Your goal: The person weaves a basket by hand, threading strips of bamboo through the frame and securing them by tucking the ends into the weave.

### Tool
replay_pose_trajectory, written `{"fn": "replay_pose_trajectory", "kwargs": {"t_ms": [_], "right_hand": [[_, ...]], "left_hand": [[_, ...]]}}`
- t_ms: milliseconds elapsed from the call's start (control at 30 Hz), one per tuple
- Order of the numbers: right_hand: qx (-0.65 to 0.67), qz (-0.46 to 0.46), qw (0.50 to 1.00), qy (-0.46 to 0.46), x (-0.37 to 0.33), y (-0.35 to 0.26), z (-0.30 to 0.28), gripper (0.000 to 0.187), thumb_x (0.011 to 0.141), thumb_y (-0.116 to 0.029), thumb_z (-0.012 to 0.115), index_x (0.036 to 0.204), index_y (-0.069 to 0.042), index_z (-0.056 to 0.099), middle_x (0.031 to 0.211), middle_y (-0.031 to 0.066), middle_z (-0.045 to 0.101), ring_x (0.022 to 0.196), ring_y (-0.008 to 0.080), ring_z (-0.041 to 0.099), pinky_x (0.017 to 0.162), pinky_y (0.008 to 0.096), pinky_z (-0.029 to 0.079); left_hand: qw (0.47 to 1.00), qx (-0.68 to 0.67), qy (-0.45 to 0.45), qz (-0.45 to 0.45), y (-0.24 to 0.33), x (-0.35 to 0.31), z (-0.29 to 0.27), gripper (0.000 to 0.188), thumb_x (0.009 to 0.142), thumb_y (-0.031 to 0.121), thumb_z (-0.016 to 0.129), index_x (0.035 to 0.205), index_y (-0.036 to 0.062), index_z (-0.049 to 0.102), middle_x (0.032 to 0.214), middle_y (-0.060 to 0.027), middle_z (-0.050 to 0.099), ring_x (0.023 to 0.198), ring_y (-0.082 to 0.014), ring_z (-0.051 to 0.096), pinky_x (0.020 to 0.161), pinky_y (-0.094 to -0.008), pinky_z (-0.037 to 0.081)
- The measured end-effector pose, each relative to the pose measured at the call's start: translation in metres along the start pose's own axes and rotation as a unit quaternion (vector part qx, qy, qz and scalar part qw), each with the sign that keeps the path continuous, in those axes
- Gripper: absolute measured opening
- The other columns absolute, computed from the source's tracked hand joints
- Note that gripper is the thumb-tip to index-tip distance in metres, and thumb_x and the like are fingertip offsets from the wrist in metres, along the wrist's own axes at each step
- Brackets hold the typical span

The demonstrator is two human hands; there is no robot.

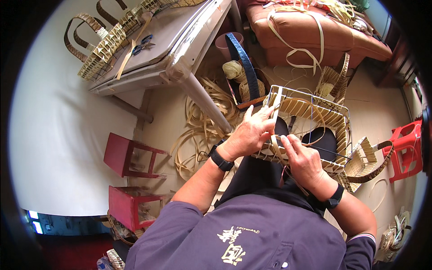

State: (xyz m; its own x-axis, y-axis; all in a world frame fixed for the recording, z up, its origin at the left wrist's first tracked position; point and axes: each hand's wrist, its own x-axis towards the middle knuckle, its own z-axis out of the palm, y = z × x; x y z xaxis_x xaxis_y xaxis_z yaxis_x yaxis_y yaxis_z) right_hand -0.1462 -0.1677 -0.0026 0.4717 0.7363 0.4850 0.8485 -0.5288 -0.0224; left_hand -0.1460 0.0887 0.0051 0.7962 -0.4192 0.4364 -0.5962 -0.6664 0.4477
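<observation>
A rectangular basket [335, 119] with a thin wire frame and pale strips along its sides rests over my lap. My left hand [252, 133] grips its left side, fingers reaching over the edge and thumb close to the weaving. Between thumb and fingers, my right hand [303, 159] pinches a tan weaving strip [322, 116] at the basket's near left corner. The strip's free length bows in a loop across the basket opening. My fingers cover the exact spot where the strip meets the frame.
Loose strips [204, 105] lie coiled on the floor by the table leg [202, 94]. Beyond stands a blue-handled basket [245, 58] holding balls of cord. Scissors [143, 45] and handled baskets sit on the table [155, 56]. Red stools [120, 155] stand left, another [405, 150] right; a small basket [362, 159] adjoins my work.
</observation>
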Motion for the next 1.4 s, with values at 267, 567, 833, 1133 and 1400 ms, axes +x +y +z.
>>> {"fn": "replay_pose_trajectory", "kwargs": {"t_ms": [267,567,833,1133,1400], "right_hand": [[0.030,-0.007,0.998,0.061,0.011,0.009,-0.006,0.027,0.082,-0.009,0.071,0.107,-0.001,0.067,0.096,0.0105,0.060,0.077,0.0245,0.069,0.068,0.0360,0.057],[0.079,-0.050,0.985,-0.145,-0.056,0.015,-0.066,0.011,0.086,-0.015,0.072,0.097,-0.015,0.071,0.086,0.0051,0.055,0.075,0.0238,0.065,0.069,0.0406,0.054],[0.035,0.102,0.943,-0.315,-0.178,0.051,-0.147,0.024,0.075,0.002,0.068,0.095,-0.006,0.079,0.110,0.0101,0.071,0.097,0.0326,0.070,0.083,0.0422,0.058],[0.153,0.161,0.967,-0.122,-0.075,0.029,-0.136,0.019,0.093,0.001,0.069,0.110,-0.006,0.075,0.092,0.0141,0.074,0.077,0.0373,0.073,0.066,0.0448,0.058],[0.343,0.233,0.892,-0.179,0.005,-0.002,-0.004,0.029,0.107,-0.030,0.069,0.107,-0.003,0.078,0.080,0.0171,0.076,0.073,0.0323,0.078,0.070,0.0432,0.063]], "left_hand": [[0.999,-0.023,-0.028,-0.032,-0.002,-0.001,0.004,0.018,0.089,-0.001,0.077,0.102,0.0086,0.068,0.152,-0.0154,0.066,0.154,-0.0422,0.049,0.127,-0.0708,0.023],[0.997,-0.053,-0.020,-0.046,0.000,-0.005,0.004,0.016,0.088,-0.002,0.073,0.099,0.0080,0.068,0.145,-0.0143,0.070,0.153,-0.0385,0.051,0.127,-0.0689,0.025],[0.997,-0.052,0.039,0.029,-0.002,0.002,0.007,0.058,0.085,-0.005,0.077,0.142,-0.0032,0.066,0.106,-0.0066,0.075,0.141,-0.0364,0.059,0.119,-0.0498,0.042],[0.994,-0.108,0.030,-0.008,-0.008,0.002,0.005,0.052,0.088,-0.006,0.075,0.139,-0.0027,0.067,0.104,-0.0074,0.072,0.141,-0.0362,0.059,0.117,-0.0478,0.046],[0.995,-0.100,0.025,0.011,-0.016,-0.003,0.004,0.053,0.088,-0.007,0.071,0.140,-0.0014,0.067,0.104,-0.0086,0.073,0.140,-0.0367,0.059,0.117,-0.0459,0.048]]}}
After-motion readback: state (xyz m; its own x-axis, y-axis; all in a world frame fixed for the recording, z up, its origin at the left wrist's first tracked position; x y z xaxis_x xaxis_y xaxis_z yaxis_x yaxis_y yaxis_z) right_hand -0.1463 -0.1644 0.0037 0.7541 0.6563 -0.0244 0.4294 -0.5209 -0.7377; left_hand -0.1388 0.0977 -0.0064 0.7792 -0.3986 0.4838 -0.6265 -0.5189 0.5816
